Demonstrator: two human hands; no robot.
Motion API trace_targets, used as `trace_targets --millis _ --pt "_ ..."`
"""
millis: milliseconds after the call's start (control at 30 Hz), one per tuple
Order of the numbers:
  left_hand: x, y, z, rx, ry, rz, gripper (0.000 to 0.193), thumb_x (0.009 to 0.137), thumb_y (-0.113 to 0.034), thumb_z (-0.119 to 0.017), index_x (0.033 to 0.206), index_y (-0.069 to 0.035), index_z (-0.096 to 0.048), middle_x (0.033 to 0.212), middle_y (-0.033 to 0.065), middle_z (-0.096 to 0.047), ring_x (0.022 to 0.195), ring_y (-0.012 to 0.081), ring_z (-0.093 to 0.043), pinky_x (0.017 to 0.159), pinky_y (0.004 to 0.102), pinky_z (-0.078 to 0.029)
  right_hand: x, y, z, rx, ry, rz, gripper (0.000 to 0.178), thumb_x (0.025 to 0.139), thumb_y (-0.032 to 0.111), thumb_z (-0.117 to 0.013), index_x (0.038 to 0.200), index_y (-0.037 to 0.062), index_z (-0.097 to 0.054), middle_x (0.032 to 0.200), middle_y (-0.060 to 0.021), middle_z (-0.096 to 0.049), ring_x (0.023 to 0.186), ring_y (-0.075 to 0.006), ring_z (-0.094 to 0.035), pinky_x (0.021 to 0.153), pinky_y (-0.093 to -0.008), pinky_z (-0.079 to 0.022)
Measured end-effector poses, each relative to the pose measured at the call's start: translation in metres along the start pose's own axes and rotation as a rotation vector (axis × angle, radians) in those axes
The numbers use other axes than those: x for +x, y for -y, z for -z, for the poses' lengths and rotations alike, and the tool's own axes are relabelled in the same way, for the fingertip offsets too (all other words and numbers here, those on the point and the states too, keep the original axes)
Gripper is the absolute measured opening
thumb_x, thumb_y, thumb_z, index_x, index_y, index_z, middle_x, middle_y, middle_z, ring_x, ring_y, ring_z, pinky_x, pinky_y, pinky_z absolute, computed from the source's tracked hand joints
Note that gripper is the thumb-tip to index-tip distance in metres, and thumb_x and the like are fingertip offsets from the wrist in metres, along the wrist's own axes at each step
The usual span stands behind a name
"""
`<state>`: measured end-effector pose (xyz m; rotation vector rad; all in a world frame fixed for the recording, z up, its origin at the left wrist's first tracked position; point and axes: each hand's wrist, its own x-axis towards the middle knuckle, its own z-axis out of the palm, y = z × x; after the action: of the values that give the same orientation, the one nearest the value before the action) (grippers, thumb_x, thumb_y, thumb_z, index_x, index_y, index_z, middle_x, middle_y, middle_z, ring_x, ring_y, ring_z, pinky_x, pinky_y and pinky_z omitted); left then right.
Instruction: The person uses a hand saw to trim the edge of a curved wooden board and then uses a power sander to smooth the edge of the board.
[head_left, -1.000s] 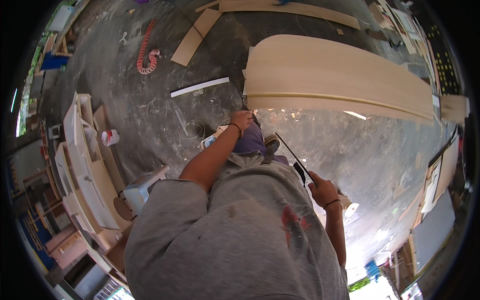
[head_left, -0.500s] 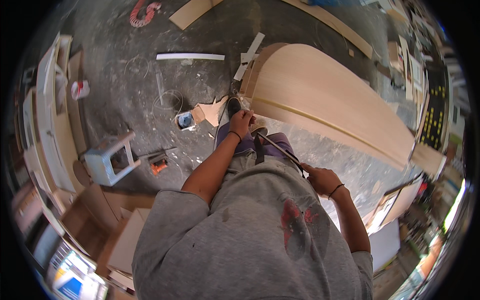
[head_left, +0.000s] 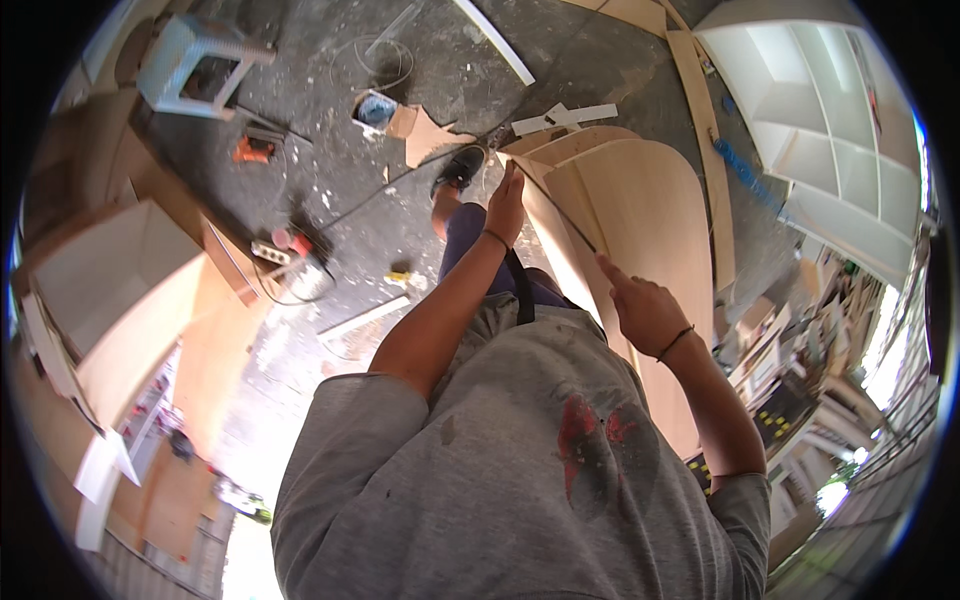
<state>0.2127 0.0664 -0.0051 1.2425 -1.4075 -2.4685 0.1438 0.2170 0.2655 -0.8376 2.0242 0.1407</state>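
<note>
A long, thin dark bar, shaped like a file (head_left: 560,212), slants between my two hands. My right hand (head_left: 643,308) is closed around its near end, the index finger stretched along it. Beside the far end, my left hand (head_left: 506,208) has its fingers pressed together at the tip; part of that grip is hidden. Under and beyond the bar stands a large pale wooden panel (head_left: 640,200) with a rounded far end. The bar lies across the panel's left side in this view; I cannot tell whether it touches.
My shoe (head_left: 459,170) is beside torn cardboard (head_left: 428,138) and a blue-lined tub (head_left: 375,110). A pale blue stool (head_left: 190,75), an orange tool (head_left: 254,149) and a power strip (head_left: 270,252) are at left. White shelving (head_left: 830,120) stands far right; wooden cabinet pieces (head_left: 130,250) fill the left.
My view has turned left, so the stool and floor items have swung upward and shelving has come in at right. Both hands have moved farther forward, still holding the bar, now over the panel.
</note>
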Motion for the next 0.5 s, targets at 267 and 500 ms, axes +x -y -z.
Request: trace_targets --millis 267,500 --pt "-0.008 0.02 -0.04 0.177 0.016 -0.293 0.066 0.097 -0.045 -0.03 0.141 0.003 -0.022 0.147 0.0218 -0.023 0.138 0.029 -0.021 0.111 0.0315 -0.019 0.012 -0.004 -0.004 -0.138 0.039 -0.058 0.052 0.089 0.014 -0.041 0.139 0.0117 -0.028 0.082 -0.0281 -0.06 0.079 -0.0442 -0.06 0.074 -0.0531 -0.046" --pt "0.005 0.029 -0.035 0.285 -0.001 -0.279 0.065 0.097 -0.044 -0.026 0.138 0.006 -0.029 0.146 0.0239 -0.023 0.137 0.0315 -0.021 0.111 0.033 -0.021 0.024 -0.006 -0.011 -0.069 0.062 -0.05 0.055 0.087 0.013 -0.043 0.139 0.0115 -0.025 0.082 -0.0289 -0.061 0.081 -0.0455 -0.059 0.076 -0.0541 -0.046"
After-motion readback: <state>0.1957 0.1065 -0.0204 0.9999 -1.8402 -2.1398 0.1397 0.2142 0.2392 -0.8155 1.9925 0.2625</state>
